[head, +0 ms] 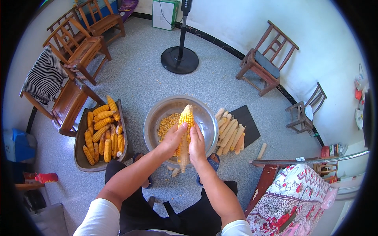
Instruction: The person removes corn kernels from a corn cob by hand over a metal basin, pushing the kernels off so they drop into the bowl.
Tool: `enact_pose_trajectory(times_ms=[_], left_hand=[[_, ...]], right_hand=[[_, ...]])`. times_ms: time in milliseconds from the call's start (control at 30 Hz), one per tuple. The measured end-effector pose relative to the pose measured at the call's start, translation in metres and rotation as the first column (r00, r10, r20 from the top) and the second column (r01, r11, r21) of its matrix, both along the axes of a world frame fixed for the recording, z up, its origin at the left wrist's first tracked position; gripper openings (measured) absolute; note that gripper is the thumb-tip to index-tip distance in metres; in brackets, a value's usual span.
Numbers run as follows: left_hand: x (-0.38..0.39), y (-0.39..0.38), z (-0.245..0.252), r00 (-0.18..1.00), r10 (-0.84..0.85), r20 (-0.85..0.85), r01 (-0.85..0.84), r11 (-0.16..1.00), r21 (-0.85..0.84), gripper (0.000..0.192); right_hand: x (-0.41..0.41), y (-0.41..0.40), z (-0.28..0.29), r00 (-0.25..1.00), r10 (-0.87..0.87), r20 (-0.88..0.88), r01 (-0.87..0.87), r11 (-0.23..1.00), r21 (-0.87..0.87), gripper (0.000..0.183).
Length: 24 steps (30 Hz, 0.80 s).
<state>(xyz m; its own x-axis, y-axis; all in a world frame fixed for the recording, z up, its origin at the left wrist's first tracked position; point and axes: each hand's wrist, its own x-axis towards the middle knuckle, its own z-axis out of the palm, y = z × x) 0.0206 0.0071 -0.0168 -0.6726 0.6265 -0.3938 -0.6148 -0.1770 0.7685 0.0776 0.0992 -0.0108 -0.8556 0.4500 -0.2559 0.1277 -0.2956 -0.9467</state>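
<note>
Both my hands meet over a wide metal basin (209,118) on the floor. My left hand (172,138) grips a yellow ear of corn (186,117), its tip pointing away from me. My right hand (197,143) closes around the ear's other side. A partly stripped pale cob (184,153) extends towards me between my palms; whether it is a separate cob is unclear. Loose corn kernels (166,126) lie in the basin's left part. Left of it, a scoop-shaped container (79,156) holds several unshelled ears (102,123). Several bare cobs (229,133) are piled at the basin's right.
A dark flat board (247,125) lies partly under the cob pile, with a single cob (261,150) nearby. A black fan base (179,60) stands beyond the basin. Wooden chairs (69,100) line the left; another chair (267,66) stands back right. A flowered cloth (283,203) hangs at right.
</note>
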Motion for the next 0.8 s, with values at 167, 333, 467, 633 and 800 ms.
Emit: enact_pose_trajectory(times_ms=[167, 333, 467, 633, 800], left_hand=[[0.004, 0.003, 0.006, 0.999, 0.000, -0.054, -0.004, 0.998, -0.069, 0.041], [0.003, 0.001, 0.007, 0.999, -0.026, -0.036, 0.025, 0.999, -0.032, 0.041], [0.001, -0.001, 0.013, 0.998, -0.023, -0.060, 0.021, 0.999, -0.034, 0.048], [-0.002, -0.001, 0.021, 0.976, 0.120, 0.180, -0.128, 0.991, 0.028, 0.052], [0.000, 0.001, 0.005, 0.998, 0.056, 0.026, -0.055, 0.998, -0.036, 0.052]], right_hand=[[0.001, 0.005, -0.001, 1.000, 0.024, -0.019, -0.024, 0.999, -0.025, 0.049], [-0.001, 0.005, 0.004, 0.999, 0.037, -0.019, -0.038, 0.997, -0.069, 0.049], [-0.002, 0.000, 0.009, 0.999, 0.036, -0.004, -0.036, 0.998, -0.043, 0.049], [-0.001, -0.005, 0.000, 0.994, 0.076, -0.080, -0.072, 0.996, 0.048, 0.049], [-0.001, -0.004, -0.006, 0.999, 0.038, -0.039, -0.034, 0.995, 0.096, 0.048]])
